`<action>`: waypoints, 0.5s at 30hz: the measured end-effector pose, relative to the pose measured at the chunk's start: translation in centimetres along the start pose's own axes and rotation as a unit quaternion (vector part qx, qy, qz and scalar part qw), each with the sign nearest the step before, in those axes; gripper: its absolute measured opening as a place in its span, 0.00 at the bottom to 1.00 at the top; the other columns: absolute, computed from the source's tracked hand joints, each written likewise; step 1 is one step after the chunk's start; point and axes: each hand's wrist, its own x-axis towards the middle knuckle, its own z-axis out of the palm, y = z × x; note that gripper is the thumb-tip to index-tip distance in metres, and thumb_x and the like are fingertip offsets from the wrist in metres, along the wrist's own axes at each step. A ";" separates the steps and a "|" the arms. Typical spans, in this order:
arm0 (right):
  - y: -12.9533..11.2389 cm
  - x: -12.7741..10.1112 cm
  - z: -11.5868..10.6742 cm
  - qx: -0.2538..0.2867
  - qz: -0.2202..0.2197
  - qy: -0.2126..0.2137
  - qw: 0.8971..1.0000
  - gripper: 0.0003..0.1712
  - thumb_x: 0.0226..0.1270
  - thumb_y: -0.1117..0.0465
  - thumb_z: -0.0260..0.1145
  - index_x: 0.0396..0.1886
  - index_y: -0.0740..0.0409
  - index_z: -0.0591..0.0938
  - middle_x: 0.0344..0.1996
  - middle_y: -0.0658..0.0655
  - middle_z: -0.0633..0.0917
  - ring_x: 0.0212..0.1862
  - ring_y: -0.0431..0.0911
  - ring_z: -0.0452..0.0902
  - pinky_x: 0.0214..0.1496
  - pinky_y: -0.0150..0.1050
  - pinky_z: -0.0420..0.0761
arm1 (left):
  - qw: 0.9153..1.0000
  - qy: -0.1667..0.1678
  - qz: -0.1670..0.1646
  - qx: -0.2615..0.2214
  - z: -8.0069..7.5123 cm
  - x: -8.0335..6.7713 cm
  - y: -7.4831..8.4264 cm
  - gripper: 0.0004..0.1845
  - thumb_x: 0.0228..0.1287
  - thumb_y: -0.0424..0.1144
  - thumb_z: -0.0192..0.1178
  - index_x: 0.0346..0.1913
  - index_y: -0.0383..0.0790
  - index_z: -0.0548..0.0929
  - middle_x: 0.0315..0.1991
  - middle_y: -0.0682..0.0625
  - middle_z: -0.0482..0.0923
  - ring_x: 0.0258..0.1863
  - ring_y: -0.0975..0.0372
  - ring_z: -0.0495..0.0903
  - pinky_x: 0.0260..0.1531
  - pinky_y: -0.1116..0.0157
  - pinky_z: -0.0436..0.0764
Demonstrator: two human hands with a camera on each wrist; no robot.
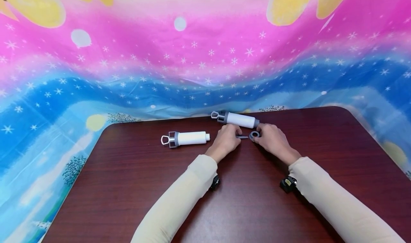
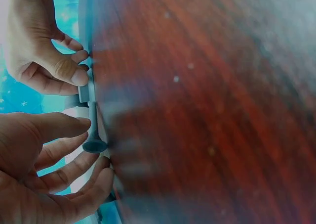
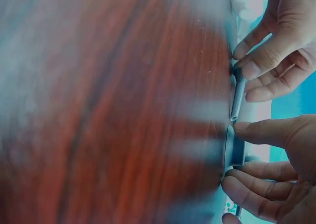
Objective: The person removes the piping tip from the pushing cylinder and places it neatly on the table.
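My left hand (image 1: 226, 137) pinches a small grey nozzle (image 1: 244, 137) by its flared end between thumb and finger. The thin tip of the nozzle (image 3: 238, 100) points toward a grey ring (image 1: 251, 135). That ring is held at its edge by the thumb and fingers of my right hand (image 1: 273, 137). In the right wrist view the ring (image 3: 239, 150) stands edge-on, close to the tip; whether they touch I cannot tell. Left of my left hand lies a white hand pump (image 1: 192, 138) with a pull handle. A second pump (image 1: 240, 120), grey-tipped, lies behind both hands.
The dark red wooden table (image 1: 128, 193) has rounded far corners. Behind it hangs a pink and blue cloth (image 1: 205, 68) with snowflakes, meeting the far edge. Black wrist cameras (image 1: 288, 183) sit under both sleeves.
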 end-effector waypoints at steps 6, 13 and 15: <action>0.1 -0.1 -0.3 0.006 0.001 0.005 1.000 0.16 0.69 0.58 0.74 0.48 0.66 0.83 0.27 0.59 0.83 0.27 0.50 0.75 0.29 0.42 0.72 | 1.000 -0.009 0.002 0.002 -0.3 -0.4 0.1 0.13 0.72 0.32 0.65 0.56 0.41 0.87 0.55 0.48 0.86 0.54 0.57 0.85 0.56 0.58 0.84; 0.0 -0.3 -0.9 0.009 -0.004 0.022 1.000 0.19 0.66 0.58 0.76 0.48 0.66 0.83 0.30 0.61 0.84 0.29 0.51 0.76 0.30 0.43 0.73 | 1.000 -0.011 0.003 0.001 -0.9 -0.9 0.4 0.14 0.72 0.35 0.67 0.57 0.40 0.86 0.54 0.47 0.86 0.48 0.58 0.85 0.52 0.59 0.85; 0.0 -0.4 -1.1 0.007 -0.007 0.031 0.999 0.21 0.65 0.57 0.77 0.49 0.66 0.83 0.31 0.61 0.84 0.30 0.52 0.77 0.30 0.44 0.74 | 1.000 -0.004 0.000 0.008 -1.3 -1.0 0.5 0.14 0.72 0.36 0.67 0.57 0.41 0.86 0.54 0.48 0.85 0.47 0.58 0.84 0.51 0.59 0.85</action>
